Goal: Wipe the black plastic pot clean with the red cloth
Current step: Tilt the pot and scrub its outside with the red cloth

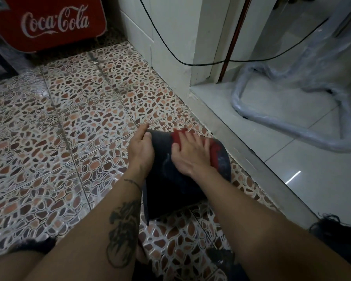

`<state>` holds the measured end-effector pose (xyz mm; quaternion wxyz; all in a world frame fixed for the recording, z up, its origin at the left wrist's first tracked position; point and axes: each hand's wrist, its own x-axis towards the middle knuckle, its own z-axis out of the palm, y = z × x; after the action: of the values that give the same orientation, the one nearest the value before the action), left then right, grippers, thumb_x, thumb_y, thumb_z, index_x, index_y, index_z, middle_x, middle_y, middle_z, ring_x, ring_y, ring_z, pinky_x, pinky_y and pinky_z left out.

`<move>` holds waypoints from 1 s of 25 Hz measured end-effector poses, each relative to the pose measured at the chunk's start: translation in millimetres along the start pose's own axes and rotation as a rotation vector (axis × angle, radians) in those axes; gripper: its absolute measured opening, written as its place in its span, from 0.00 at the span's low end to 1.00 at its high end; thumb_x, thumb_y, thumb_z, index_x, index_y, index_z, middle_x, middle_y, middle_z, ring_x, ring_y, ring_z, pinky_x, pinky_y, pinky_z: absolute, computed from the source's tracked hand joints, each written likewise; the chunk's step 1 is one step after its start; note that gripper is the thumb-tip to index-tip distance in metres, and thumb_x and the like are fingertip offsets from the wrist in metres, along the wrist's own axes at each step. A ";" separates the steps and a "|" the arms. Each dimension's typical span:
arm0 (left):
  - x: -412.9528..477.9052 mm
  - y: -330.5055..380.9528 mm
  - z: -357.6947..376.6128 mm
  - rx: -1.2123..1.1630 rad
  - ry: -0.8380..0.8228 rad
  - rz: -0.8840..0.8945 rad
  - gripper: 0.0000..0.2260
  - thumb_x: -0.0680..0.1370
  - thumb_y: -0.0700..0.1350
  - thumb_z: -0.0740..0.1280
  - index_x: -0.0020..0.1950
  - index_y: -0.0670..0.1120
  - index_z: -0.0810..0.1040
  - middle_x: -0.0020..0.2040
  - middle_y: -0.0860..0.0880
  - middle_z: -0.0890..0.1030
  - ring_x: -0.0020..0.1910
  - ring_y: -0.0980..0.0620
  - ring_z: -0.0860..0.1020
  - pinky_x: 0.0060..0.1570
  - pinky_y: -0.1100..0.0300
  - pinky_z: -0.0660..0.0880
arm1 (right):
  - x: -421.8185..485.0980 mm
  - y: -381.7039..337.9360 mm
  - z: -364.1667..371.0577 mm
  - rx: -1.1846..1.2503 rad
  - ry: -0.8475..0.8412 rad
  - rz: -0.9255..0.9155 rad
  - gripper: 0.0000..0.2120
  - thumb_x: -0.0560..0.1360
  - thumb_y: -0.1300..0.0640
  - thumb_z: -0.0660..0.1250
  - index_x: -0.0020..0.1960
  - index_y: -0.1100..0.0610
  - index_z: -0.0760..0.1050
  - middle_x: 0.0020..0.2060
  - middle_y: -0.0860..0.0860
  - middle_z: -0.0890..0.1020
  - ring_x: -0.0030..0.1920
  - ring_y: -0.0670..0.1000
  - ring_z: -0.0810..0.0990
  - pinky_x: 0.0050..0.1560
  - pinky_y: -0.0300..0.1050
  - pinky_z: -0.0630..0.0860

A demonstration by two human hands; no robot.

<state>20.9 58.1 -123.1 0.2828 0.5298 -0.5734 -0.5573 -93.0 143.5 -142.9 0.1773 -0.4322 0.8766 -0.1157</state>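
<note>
The black plastic pot point(166, 187) lies on its side over the patterned floor, its base pointing away from me and its rim toward me. Pale dusty smears show on its wall. My left hand point(140, 149) grips the pot's far left edge, thumb on top. My right hand point(190, 155) presses flat on the pot's upper side with the red cloth point(214, 152) under its palm and fingers. Red cloth shows beyond the fingertips and at the right of the hand.
A raised grey sill point(251, 159) runs diagonally just right of the pot, with white tiles beyond. A plastic-wrapped metal frame point(292, 126) stands there. A black cable point(190, 62) hangs along the wall. A red Coca-Cola cooler point(49, 23) is at the far left.
</note>
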 end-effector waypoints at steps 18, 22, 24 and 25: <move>-2.4 -3.2 -0.7 0.065 0.011 0.004 0.20 0.81 0.44 0.56 0.71 0.54 0.74 0.74 0.53 0.71 0.71 0.51 0.69 0.73 0.49 0.64 | -29.0 -18.2 13.6 0.004 0.037 -0.077 0.34 0.80 0.41 0.45 0.83 0.50 0.50 0.83 0.51 0.53 0.82 0.55 0.46 0.77 0.68 0.35; 2.8 4.4 1.9 0.149 0.002 -0.001 0.21 0.80 0.43 0.56 0.71 0.53 0.75 0.73 0.52 0.72 0.71 0.50 0.70 0.72 0.52 0.64 | -95.0 8.2 37.2 -0.059 0.094 -0.330 0.36 0.80 0.42 0.50 0.84 0.49 0.41 0.84 0.51 0.42 0.82 0.53 0.36 0.78 0.65 0.34; 1.5 7.6 4.2 0.168 0.014 -0.008 0.21 0.79 0.43 0.56 0.71 0.53 0.75 0.73 0.51 0.72 0.72 0.50 0.69 0.73 0.54 0.63 | -103.9 29.3 37.9 -0.124 0.076 -0.338 0.37 0.81 0.42 0.51 0.83 0.47 0.37 0.83 0.51 0.37 0.81 0.53 0.33 0.78 0.66 0.35; 0.6 8.5 4.0 0.180 0.018 -0.004 0.21 0.79 0.43 0.57 0.71 0.53 0.75 0.73 0.51 0.72 0.72 0.50 0.69 0.73 0.54 0.62 | -106.2 35.8 35.9 -0.155 0.057 -0.334 0.37 0.81 0.41 0.52 0.83 0.47 0.36 0.82 0.52 0.36 0.81 0.54 0.32 0.78 0.66 0.36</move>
<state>14.6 57.4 -116.1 0.2381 0.5593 -0.6175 -0.4992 -44.1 248.0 -166.0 0.0967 -0.5807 0.8036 -0.0879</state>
